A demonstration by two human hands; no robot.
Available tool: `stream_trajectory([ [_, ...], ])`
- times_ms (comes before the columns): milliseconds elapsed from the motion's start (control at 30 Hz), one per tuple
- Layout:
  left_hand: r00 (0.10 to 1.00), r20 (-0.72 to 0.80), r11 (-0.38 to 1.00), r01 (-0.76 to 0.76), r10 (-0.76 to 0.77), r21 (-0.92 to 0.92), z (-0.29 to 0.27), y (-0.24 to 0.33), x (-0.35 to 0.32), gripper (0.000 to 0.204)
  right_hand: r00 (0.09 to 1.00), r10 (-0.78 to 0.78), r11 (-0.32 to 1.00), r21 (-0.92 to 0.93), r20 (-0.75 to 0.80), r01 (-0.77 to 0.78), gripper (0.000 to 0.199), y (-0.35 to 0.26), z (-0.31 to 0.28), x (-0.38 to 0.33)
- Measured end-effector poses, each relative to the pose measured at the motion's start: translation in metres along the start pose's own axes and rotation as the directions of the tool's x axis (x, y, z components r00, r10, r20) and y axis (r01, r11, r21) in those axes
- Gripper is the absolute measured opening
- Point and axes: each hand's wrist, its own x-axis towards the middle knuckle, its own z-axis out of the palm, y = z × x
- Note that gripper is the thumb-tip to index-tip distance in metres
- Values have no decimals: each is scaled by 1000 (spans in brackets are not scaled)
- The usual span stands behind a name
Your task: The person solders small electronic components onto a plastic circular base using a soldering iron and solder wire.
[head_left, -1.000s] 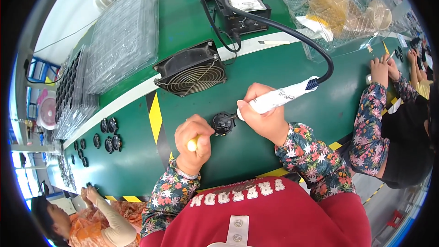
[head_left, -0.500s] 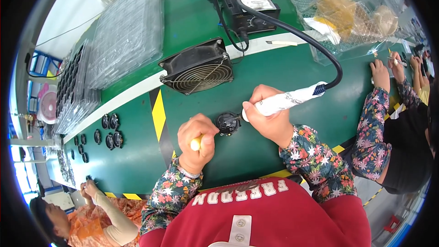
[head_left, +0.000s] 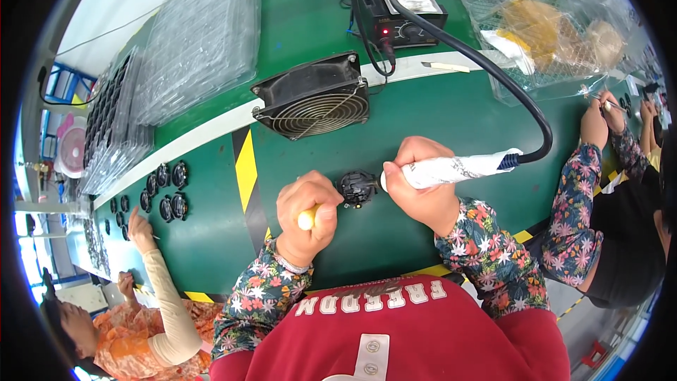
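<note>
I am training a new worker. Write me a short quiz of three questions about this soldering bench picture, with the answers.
1. True or false: the right hand grips the white-wrapped soldering iron.
2. What lies between the two hands? A) black round part B) scissors C) cup
3. Fill in: the left hand holds a tool with a ____ handle end.

Key: 1 true; 2 A; 3 yellow

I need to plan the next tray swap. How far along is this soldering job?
Done: cannot tell; no finished pile shows by this person. In hand: the right hand holds the soldering iron to a round black part, with the left hand gripping a yellow-tipped tool. Left: more round black parts lie on the green bench.
</note>
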Motion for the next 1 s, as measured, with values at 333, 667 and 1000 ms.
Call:
stream_trajectory([
  [333,997,-21,997,-71,71,29,-3,-5,12,35,1000,-25,993,-115,13,26,22,-1,2,8],
  [667,996,53,997,-72,74,-40,3,-2,-4,20,1000,17,999,-38,2,-17,21,3,-6,-19],
  [1000,997,0,997,-80,80,13,-1,-4,1,25,993,77,988,144,-88,-64,19,5,-3,-5],
])
